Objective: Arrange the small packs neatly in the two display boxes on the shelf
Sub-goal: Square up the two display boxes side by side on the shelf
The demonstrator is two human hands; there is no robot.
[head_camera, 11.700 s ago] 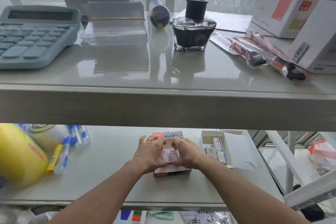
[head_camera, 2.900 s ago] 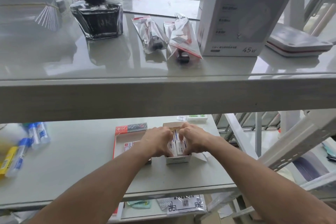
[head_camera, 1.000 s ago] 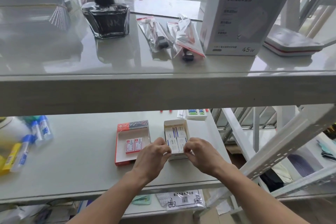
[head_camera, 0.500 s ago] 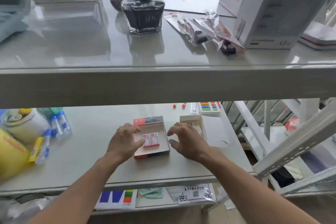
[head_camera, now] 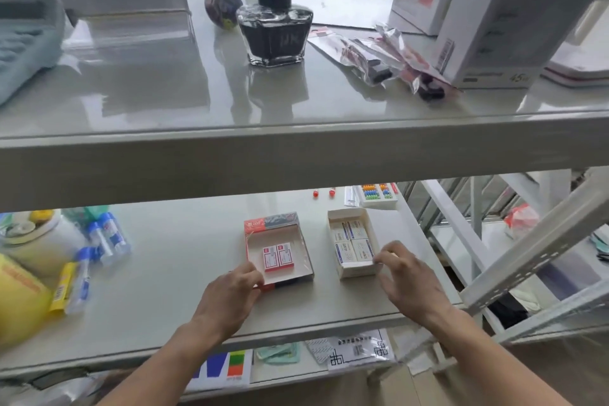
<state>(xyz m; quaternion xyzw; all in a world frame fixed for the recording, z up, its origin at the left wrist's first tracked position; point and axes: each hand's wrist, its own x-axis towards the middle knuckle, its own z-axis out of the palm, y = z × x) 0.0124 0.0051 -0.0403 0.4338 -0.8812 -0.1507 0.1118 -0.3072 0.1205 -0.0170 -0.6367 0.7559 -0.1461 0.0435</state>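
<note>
Two red packs (head_camera: 278,256) in red box (head_camera: 298,239) | four white packs (head_camera: 353,241) in white box (head_camera: 357,271)

The near left corner of the red display box (head_camera: 278,249) is hidden under the left hand's fingers (head_camera: 245,275). Print on the white packs (head_camera: 352,241), beyond the right hand's fingertips (head_camera: 382,259), is too small to be read.
</note>
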